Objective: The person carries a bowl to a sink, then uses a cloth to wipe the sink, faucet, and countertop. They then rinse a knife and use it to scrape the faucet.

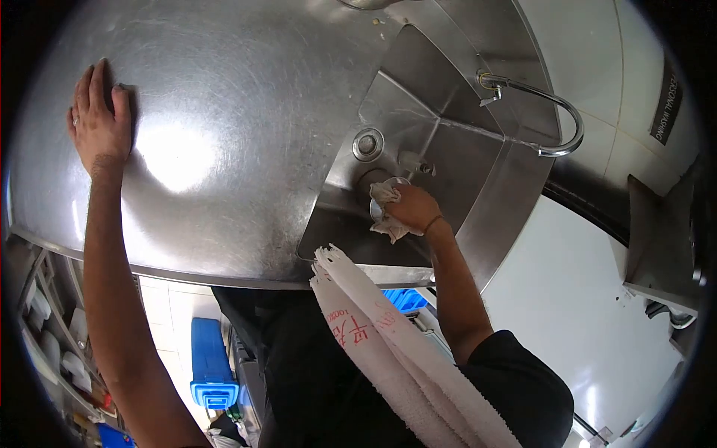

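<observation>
My left hand [101, 123] lies flat on the steel counter [246, 89], fingers stretched out and holding nothing. Down in the sink [478, 149], my right hand [413, 209] is closed on a crumpled, stained whitish cloth [387, 196]. The cloth is against a round thing with a light, shiny rim [374, 212], mostly covered by hand and cloth, so its kind is hidden. Just beyond my right hand is a small pale object with a nozzle-like end [412, 162]. The round metal drain [367, 145] lies farther up in the sink.
A curved faucet [571, 127] stands on the sink's far right side. A white towel with red print [373, 328] hangs down my front. Below the counter are a blue bin [213, 358] and, at left, a rack [56, 336] with white dishes.
</observation>
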### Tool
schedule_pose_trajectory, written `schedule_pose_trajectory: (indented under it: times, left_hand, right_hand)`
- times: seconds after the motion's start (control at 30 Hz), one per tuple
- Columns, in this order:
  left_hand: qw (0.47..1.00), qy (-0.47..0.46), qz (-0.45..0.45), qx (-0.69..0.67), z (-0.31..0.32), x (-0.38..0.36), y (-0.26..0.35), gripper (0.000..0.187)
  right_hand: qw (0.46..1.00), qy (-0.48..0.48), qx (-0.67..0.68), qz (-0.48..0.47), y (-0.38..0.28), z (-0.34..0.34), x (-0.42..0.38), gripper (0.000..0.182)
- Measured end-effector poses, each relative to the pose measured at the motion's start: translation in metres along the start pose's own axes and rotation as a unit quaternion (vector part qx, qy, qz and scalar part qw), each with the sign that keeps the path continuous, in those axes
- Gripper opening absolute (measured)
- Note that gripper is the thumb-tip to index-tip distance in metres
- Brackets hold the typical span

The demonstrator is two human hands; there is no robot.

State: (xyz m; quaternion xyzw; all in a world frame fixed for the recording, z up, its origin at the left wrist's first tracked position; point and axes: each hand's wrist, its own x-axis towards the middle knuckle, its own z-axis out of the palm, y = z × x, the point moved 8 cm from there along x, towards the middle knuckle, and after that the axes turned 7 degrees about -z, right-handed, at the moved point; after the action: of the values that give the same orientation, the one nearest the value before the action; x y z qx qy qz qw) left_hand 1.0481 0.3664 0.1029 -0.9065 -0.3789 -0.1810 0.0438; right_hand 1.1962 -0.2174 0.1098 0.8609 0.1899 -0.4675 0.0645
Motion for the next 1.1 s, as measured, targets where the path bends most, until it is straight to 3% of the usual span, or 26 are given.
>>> schedule_pose_trajectory:
  times: [0.17,0.27,0.33,0.37,0.4,0.43,0.47,0.5,0.7,0.8,0.9,0.97,1.07,1.1]
  left_hand:
    - [0.999,-0.020,-0.016,0.026,-0.001,0.000,0.000,0.057]
    - [0.998,-0.031,-0.016,-0.061,-0.014,0.005,0.009,0.056]
    - [0.991,0.014,-0.004,-0.133,-0.003,-0.008,0.004,0.058]
    - [0.994,0.093,0.022,-0.060,0.000,-0.017,0.007,0.060]
    - [0.997,0.003,-0.052,-0.051,-0.011,-0.007,0.002,0.064]
    - [0.993,-0.061,-0.092,-0.028,-0.008,-0.001,0.000,0.067]
    - [0.987,-0.114,-0.090,-0.073,-0.018,0.003,-0.003,0.070]
    - [0.979,-0.147,-0.112,-0.082,-0.023,0.004,-0.005,0.071]
    - [0.964,-0.127,-0.109,-0.207,-0.040,0.005,-0.001,0.071]
    - [0.912,-0.160,-0.116,-0.359,-0.049,0.006,-0.027,0.071]
    - [0.858,-0.079,-0.196,-0.468,-0.065,-0.010,-0.062,0.068]
    - [0.897,-0.017,-0.193,-0.398,-0.123,-0.048,-0.091,0.055]
    - [0.910,0.044,-0.263,-0.317,-0.174,-0.155,-0.154,0.035]
    - [0.910,0.075,-0.284,-0.292,-0.185,-0.201,-0.179,0.025]
  right_hand:
    - [0.999,0.015,0.012,-0.044,-0.033,-0.025,-0.018,0.044]
    - [0.995,0.037,-0.012,-0.089,-0.051,-0.037,-0.026,0.047]
    - [0.991,0.081,0.033,-0.105,-0.093,-0.064,-0.049,0.049]
    - [0.988,0.025,0.077,-0.129,-0.113,-0.064,-0.046,0.051]
    - [0.975,0.083,0.116,-0.172,-0.133,-0.070,-0.052,0.049]
    - [0.965,0.046,0.195,-0.168,-0.166,-0.075,-0.060,0.048]
    - [0.971,0.072,0.121,-0.193,-0.188,-0.081,-0.067,0.046]
    - [0.981,0.053,0.107,-0.152,-0.185,-0.072,-0.058,0.045]
    - [0.977,0.103,-0.051,-0.180,-0.240,-0.057,-0.059,0.045]
    - [0.969,0.161,-0.042,-0.184,-0.280,-0.052,-0.077,0.054]
    - [0.947,0.223,0.006,-0.231,-0.296,-0.053,-0.079,0.065]
    - [0.931,0.232,0.035,-0.281,-0.312,-0.053,-0.081,0.073]
    - [0.904,0.279,-0.031,-0.322,-0.328,-0.047,-0.071,0.082]
    - [0.911,0.251,-0.021,-0.326,-0.338,-0.047,-0.083,0.081]
